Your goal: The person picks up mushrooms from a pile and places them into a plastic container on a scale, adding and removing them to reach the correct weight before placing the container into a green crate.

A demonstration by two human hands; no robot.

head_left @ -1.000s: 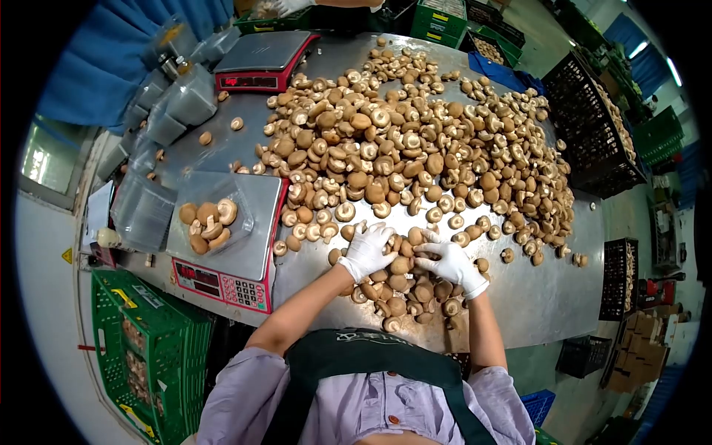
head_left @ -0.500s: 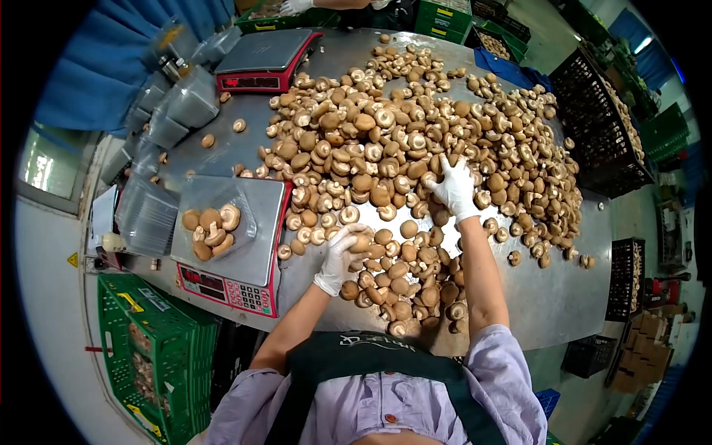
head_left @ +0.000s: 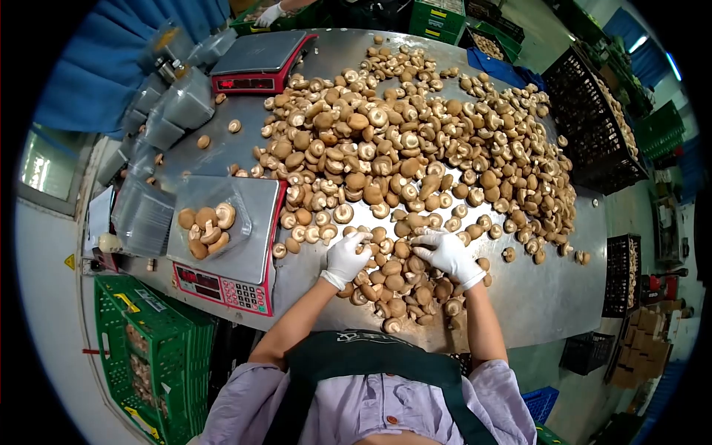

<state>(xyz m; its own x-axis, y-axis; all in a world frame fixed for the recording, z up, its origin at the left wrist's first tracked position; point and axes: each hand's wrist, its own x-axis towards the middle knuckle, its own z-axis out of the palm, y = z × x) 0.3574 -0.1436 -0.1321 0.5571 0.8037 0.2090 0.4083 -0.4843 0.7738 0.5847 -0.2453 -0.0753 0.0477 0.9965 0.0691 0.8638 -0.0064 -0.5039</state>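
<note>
Brown mushrooms (head_left: 356,121) lie in a wide heap across the metal table (head_left: 549,297), with a smaller pile (head_left: 397,285) close to my body. My left hand (head_left: 347,259), in a white glove, is at the left edge of that pile with its fingers curled at some mushrooms; its grip is partly hidden. On the pile's upper right rests my gloved right hand (head_left: 447,256), fingers apart and pointing left over the mushrooms. To the left, a clear tray (head_left: 236,222) holding several mushrooms stands on a red-framed scale (head_left: 256,256).
A second scale (head_left: 259,63) stands at the back left beside stacked clear trays (head_left: 185,100). Green crates (head_left: 178,348) are at the lower left, a black crate (head_left: 593,126) at the right. Another person's gloved hand (head_left: 270,15) shows at the top.
My right hand has come down from the large heap to the smaller pile, with mushrooms shifted beside it. My left hand has turned inward slightly. The other person's hand has moved left and lower.
</note>
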